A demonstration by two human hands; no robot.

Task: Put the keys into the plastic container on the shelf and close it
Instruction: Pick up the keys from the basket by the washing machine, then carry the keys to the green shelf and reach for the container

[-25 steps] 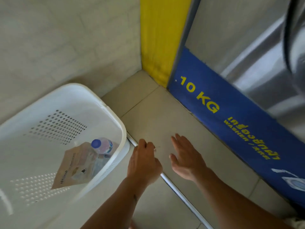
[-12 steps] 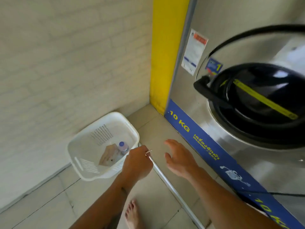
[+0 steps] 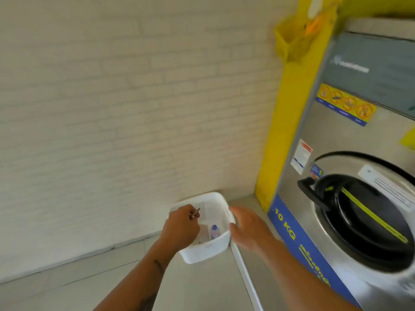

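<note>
Keys (image 3: 194, 213): a small metal piece, dull silver, pokes out of the left fist past the knuckles; blurred, so the number of keys cannot be told.
Where the keys are: in the air in the left hand, in front of the white basket's far inner wall as the head camera sees it.
Left hand (image 3: 181, 230): curled into a fist, its fingers (image 3: 188, 213) closed tight on the keys; back of the hand faces the camera, and a dark mark shows on the forearm.
Right hand (image 3: 248, 230): empty, palm turned toward the left, fingers (image 3: 239, 212) loosely spread and apart; it shows just beside the basket's right rim, and whether it touches cannot be told.
White basket (image 3: 206, 252): white plastic with perforated walls, standing on the floor against the wall; a small bottle (image 3: 214, 231) with a blue cap lies inside.
Edges: a pale brick wall (image 3: 125, 108) rises at left, a washing machine (image 3: 350, 167) with a yellow side panel and a blue "10 KG" strip at right; a white strip (image 3: 243, 274) runs along the floor from the basket's corner.
Open room: bare tiled floor (image 3: 197, 286) lies between the forearms and toward the lower left.
Yellow holder (image 3: 292, 41): fixed high on the yellow panel, blurred, contents unclear.
</note>
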